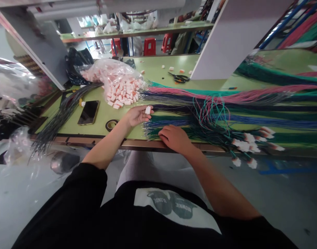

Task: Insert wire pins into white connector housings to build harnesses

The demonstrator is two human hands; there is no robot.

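My left hand [136, 115] holds a small white plastic connector [147, 110] between its fingertips, just above the green table. My right hand [174, 137] rests palm down on the ends of the dark green and blue wires [174, 121] near the table's front edge; I cannot see whether it pinches a wire. Bundles of pink, teal, blue and green wires [226, 98] stretch away to the right. A clear plastic bag of white and pink connectors [121, 88] lies just beyond my left hand.
A black phone [88, 112] and a tape roll [111, 124] lie left of my hands. Grey wires [60, 117] hang over the left edge. Wires with connectors fitted [248, 145] dangle at the right front. Scissors [179, 79] lie further back.
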